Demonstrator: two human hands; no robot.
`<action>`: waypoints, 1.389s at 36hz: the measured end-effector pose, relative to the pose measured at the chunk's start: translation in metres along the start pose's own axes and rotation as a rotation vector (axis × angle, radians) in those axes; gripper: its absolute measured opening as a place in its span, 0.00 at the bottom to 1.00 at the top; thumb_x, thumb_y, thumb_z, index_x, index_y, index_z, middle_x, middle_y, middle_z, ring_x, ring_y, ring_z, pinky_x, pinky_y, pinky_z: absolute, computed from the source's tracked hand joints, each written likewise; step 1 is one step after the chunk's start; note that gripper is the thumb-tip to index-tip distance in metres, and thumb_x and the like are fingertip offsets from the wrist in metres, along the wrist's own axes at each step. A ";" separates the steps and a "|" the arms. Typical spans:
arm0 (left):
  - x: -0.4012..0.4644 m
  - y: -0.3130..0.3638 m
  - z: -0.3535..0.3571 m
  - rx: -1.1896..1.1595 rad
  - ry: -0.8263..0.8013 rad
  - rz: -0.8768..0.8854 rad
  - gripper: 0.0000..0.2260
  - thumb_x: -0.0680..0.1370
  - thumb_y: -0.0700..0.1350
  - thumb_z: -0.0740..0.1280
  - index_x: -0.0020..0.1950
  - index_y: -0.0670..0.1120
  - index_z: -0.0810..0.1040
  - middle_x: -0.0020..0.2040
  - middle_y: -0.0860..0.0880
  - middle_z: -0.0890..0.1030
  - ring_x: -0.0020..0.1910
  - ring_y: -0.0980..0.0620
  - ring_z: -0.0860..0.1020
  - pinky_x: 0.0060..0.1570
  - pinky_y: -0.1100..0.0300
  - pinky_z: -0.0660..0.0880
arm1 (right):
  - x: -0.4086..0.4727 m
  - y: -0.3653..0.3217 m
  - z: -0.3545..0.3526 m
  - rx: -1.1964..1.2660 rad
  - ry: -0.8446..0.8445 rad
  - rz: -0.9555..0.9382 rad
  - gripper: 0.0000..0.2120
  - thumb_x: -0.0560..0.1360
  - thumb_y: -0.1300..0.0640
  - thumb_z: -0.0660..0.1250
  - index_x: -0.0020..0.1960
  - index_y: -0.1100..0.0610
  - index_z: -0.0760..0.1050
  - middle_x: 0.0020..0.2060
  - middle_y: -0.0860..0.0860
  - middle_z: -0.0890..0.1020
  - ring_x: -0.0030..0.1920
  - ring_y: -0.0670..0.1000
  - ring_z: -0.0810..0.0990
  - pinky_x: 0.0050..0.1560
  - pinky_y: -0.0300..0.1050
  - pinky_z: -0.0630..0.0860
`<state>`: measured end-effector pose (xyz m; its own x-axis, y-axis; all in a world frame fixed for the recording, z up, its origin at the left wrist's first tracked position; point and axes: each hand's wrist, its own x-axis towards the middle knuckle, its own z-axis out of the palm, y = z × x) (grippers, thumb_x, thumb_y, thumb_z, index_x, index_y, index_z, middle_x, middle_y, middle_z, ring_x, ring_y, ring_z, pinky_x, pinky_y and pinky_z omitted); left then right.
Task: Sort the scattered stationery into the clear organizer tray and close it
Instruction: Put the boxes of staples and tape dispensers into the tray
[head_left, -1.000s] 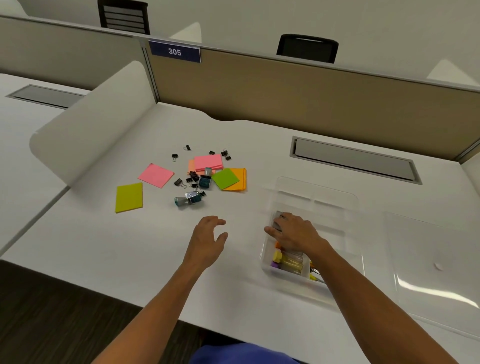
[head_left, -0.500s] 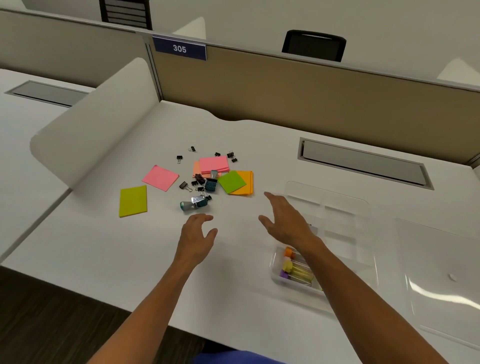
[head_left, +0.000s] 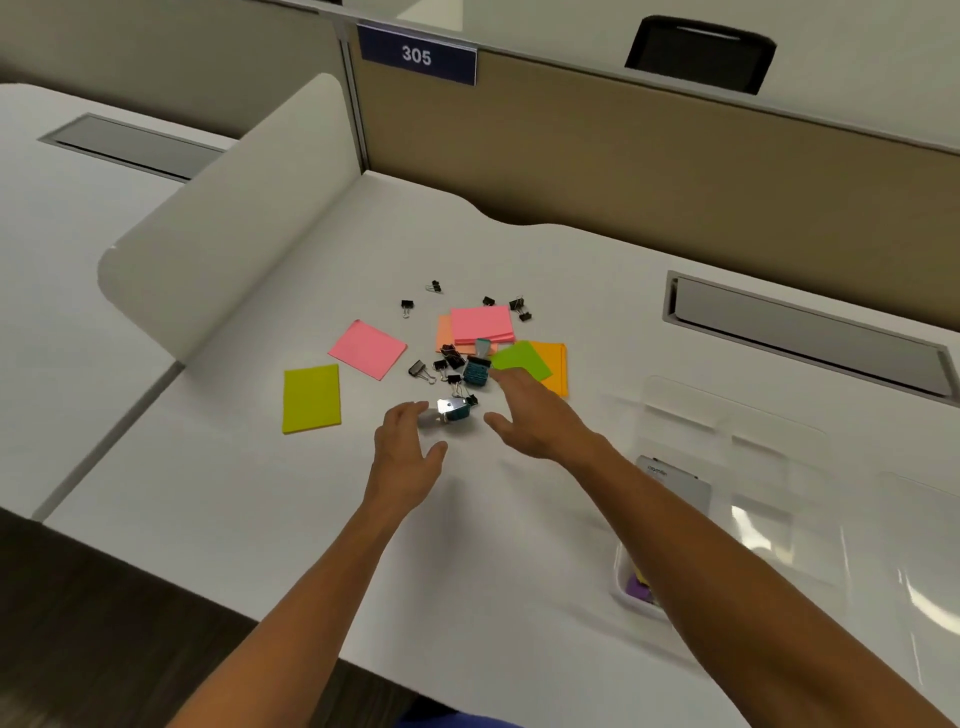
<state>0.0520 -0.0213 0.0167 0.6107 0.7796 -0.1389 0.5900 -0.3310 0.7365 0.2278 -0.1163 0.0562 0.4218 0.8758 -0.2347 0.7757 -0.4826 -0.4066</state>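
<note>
both hands over the white desk (head_left: 218, 499), fingers spread and relaxed, holding nothing. left hand (head_left: 410, 452) just short of a small teal-and-silver clip-like item (head_left: 453, 410), blurry, maybe a stapler. right hand (head_left: 535, 415) beside it, fingertips at the green sticky pad (head_left: 522, 361). black binder clips (head_left: 449, 358), pink pad (head_left: 368, 349), yellow-green pad (head_left: 310, 398) scattered behind. clear organizer tray (head_left: 737, 447) sits right of the right forearm, lid off.

You've got "305" in white digits on the dark blue sign (head_left: 416, 54) fixed to the partition (head_left: 623, 171) top. There's small print on the white pad (head_left: 675, 486) in the clear organizer tray (head_left: 779, 447), too blurred to read.
</note>
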 end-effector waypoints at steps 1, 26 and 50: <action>0.003 -0.002 0.000 0.000 -0.010 0.000 0.27 0.76 0.44 0.70 0.73 0.48 0.65 0.71 0.49 0.66 0.68 0.47 0.67 0.63 0.57 0.66 | 0.006 -0.002 0.003 -0.012 -0.019 0.000 0.33 0.79 0.49 0.64 0.79 0.55 0.54 0.77 0.54 0.61 0.74 0.56 0.65 0.68 0.55 0.69; 0.037 -0.029 0.002 0.084 -0.039 0.031 0.14 0.74 0.38 0.72 0.60 0.45 0.80 0.49 0.51 0.72 0.45 0.54 0.73 0.47 0.67 0.67 | 0.078 -0.006 0.038 -0.159 0.087 0.014 0.25 0.75 0.63 0.69 0.70 0.55 0.69 0.58 0.58 0.69 0.47 0.61 0.78 0.45 0.58 0.80; -0.026 -0.003 -0.010 -0.792 -0.069 -0.353 0.17 0.77 0.37 0.68 0.65 0.46 0.71 0.56 0.47 0.79 0.51 0.47 0.83 0.53 0.56 0.79 | 0.003 -0.008 0.048 -0.086 0.092 0.190 0.22 0.75 0.60 0.65 0.67 0.62 0.64 0.62 0.62 0.69 0.51 0.64 0.78 0.43 0.52 0.74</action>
<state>0.0290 -0.0347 0.0246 0.5076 0.7242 -0.4668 0.2252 0.4115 0.8832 0.2006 -0.1103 0.0159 0.6020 0.7684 -0.2170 0.7139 -0.6397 -0.2849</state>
